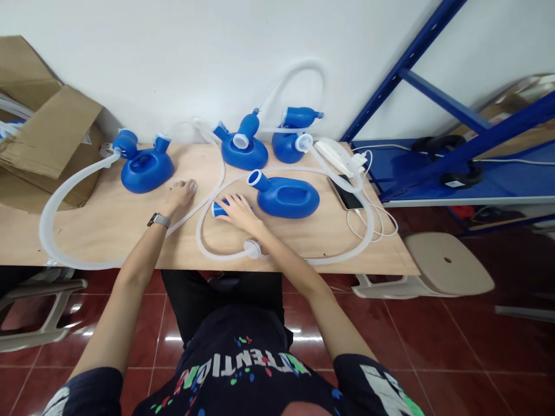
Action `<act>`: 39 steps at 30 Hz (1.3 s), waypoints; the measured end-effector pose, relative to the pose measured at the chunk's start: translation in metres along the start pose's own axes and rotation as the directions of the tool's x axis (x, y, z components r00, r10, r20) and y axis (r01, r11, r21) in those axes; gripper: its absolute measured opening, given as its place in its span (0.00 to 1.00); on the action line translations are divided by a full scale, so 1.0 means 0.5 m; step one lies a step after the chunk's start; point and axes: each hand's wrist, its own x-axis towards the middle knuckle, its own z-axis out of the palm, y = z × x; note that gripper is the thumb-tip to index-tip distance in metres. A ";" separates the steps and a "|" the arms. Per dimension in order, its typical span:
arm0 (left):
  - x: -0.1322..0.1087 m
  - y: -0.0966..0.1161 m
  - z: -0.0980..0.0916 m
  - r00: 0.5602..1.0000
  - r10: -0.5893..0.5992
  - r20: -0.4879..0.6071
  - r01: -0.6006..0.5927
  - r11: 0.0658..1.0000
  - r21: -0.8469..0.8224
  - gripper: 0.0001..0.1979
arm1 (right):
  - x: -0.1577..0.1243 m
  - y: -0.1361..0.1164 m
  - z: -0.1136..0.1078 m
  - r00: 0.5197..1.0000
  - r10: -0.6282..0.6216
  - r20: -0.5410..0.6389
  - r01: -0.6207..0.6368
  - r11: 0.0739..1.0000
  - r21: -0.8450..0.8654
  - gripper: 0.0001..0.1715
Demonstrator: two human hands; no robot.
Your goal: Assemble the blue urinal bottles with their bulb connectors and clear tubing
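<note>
My right hand (239, 214) lies over a blue cup-shaped piece (218, 208), its fingers curved round it on the table. A blue plastic urinal bottle (289, 198) rests on its side just to the right, its open neck facing up and left. My left hand (178, 195) is on the tabletop with its fingers drawn together at a small whitish item, too small to name. Farther left sits another blue urinal bottle (147, 171) beside a blue cup joined to a clear hose (54, 202). A second clear hose with a round white cap (252, 249) loops around my right hand.
Two more blue bottles, one here (247, 153), stand along the wall with hoses. A phone (346, 193), white power strip (336, 156) and cables lie right. An open cardboard box (47, 138) is left, a blue shelf rack (437, 95) right, a stool (446, 264) below.
</note>
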 end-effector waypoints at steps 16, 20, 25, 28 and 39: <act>-0.021 0.220 -0.127 0.996 -0.061 -0.061 -0.056 0.079 -0.995 0.27 | -0.171 0.214 -0.146 0.855 0.444 -0.270 -0.456 0.890 0.018 0.38; -0.006 0.281 -0.128 0.989 -0.002 -0.147 -0.147 0.044 -0.988 0.30 | -0.169 0.236 -0.136 0.885 0.407 -0.226 -0.413 0.910 0.024 0.37; 0.028 0.325 -0.116 0.945 -0.109 -0.307 -0.314 -0.056 -0.948 0.27 | -0.151 0.257 -0.149 0.943 0.304 -0.137 -0.284 0.947 0.148 0.36; 0.034 0.340 -0.102 0.931 -0.145 -0.336 -0.350 -0.089 -0.932 0.30 | -0.147 0.270 -0.152 0.956 0.260 -0.136 -0.222 0.944 0.245 0.33; -0.139 0.221 -0.007 0.921 -0.108 -0.373 -0.224 0.637 -0.738 0.21 | -0.155 0.236 -0.141 0.931 0.229 -0.284 -0.215 0.973 0.079 0.25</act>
